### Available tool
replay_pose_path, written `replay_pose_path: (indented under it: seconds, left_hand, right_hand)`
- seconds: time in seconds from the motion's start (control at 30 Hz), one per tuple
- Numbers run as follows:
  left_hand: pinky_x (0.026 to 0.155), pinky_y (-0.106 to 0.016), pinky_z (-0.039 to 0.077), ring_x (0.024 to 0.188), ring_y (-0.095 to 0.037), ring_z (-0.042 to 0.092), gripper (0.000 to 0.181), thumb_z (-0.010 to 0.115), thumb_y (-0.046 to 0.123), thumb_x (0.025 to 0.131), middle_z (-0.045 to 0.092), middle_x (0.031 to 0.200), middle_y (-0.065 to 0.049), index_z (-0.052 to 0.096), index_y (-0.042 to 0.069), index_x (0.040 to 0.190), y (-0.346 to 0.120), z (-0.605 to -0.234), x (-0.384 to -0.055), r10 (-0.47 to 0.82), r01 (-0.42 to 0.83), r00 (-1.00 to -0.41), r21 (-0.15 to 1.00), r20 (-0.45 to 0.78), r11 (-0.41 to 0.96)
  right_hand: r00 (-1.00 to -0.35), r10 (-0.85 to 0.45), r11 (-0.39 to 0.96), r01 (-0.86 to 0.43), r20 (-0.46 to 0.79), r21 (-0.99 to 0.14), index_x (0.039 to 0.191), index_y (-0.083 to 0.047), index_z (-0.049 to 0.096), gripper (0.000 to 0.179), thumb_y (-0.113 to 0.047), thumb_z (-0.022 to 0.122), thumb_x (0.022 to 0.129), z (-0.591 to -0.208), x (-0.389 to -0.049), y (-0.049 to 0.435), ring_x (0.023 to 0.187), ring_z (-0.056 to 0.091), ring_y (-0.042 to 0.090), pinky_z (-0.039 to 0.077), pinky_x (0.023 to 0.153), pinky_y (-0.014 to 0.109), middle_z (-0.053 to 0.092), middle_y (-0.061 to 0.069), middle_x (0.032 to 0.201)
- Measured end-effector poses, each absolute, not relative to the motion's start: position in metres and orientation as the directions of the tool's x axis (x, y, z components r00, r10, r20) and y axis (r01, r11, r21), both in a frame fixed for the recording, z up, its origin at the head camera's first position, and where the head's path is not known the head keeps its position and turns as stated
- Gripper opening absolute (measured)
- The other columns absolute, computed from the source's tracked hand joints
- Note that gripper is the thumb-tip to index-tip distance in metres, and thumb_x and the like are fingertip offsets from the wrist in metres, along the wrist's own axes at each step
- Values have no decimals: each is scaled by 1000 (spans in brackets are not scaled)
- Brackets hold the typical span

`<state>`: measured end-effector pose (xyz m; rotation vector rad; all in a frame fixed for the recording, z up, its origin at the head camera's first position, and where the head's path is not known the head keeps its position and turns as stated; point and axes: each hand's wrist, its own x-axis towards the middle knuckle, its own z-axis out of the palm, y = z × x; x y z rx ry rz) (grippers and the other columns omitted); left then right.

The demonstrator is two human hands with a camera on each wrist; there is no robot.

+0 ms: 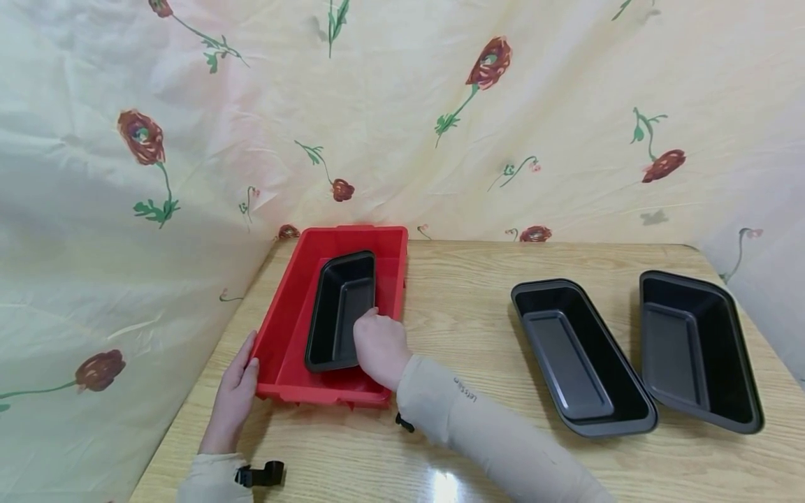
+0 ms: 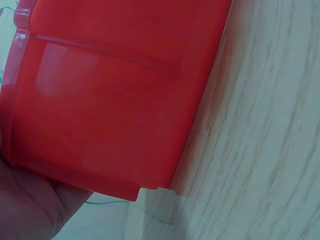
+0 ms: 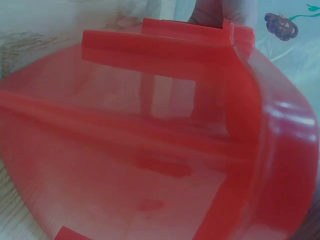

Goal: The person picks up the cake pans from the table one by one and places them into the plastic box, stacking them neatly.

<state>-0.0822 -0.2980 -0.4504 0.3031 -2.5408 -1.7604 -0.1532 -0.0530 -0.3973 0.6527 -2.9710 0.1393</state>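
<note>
A red tray (image 1: 286, 328) stands on the left of the table, with a black loaf pan (image 1: 327, 314) lying in it. My right hand (image 1: 383, 347) reaches over the tray's near right side and grips the pan's right rim; the fingertips are hidden. At the tray's near left corner, my left hand (image 1: 235, 391) holds the edge. The left wrist view shows the palm (image 2: 32, 205) against the red wall (image 2: 100, 110), fingers out of sight. The right wrist view is filled mostly by the tray's outer side (image 3: 150, 150).
Two more black loaf pans, one nearer the middle (image 1: 569, 363) and one at the far right (image 1: 673, 356), sit side by side on the wooden table (image 1: 465, 300). Flowered cloth (image 1: 390, 119) hangs behind the table and along its left side.
</note>
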Motion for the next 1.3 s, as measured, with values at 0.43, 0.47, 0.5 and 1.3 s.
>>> replay_pose_path:
  seconds: [0.43, 0.47, 0.5, 1.3]
  left_hand:
    - [100, -39, 42, 139, -36, 29, 56, 35, 21, 107, 20, 160, -10, 13, 32, 157, -296, -449, -81, -184, -152, -979, 923, -91, 353]
    - [100, -40, 42, 139, -36, 29, 55, 35, 21, 107, 20, 160, -10, 13, 32, 157, -296, -449, -81, -184, -152, -979, 923, -91, 353]
    - [100, -40, 42, 139, -36, 29, 55, 34, 21, 107, 20, 160, -11, 14, 31, 157, -296, -449, -80, -184, -150, -979, 924, -88, 352]
    - [94, -31, 46, 137, -37, 30, 55, 35, 24, 107, 21, 160, -10, 14, 33, 157, -296, -449, -82, -195, -159, -976, 920, -93, 358]
  right_hand:
    - [-907, -410, 900, -419, 100, -115, 126, 10, 59, 56, -23, 75, 83, -396, -152, -50, 48, 57, 17, 54, 49, 28, 61, 7, 62]
    - [-905, -412, 894, -424, 105, -144, 127, 10, 58, 56, -22, 74, 84, -396, -152, -49, 48, 57, 16, 53, 49, 26, 61, 6, 61]
    - [-904, -414, 886, -428, 110, -181, 128, 10, 56, 56, -21, 73, 85, -397, -151, -47, 47, 56, 15, 51, 48, 24, 59, 5, 59]
    - [-850, -434, 605, -522, 300, -602, 120, -7, 69, 28, -17, 64, 94, -388, -135, 12, 64, 61, 9, 51, 63, 19, 70, 2, 86]
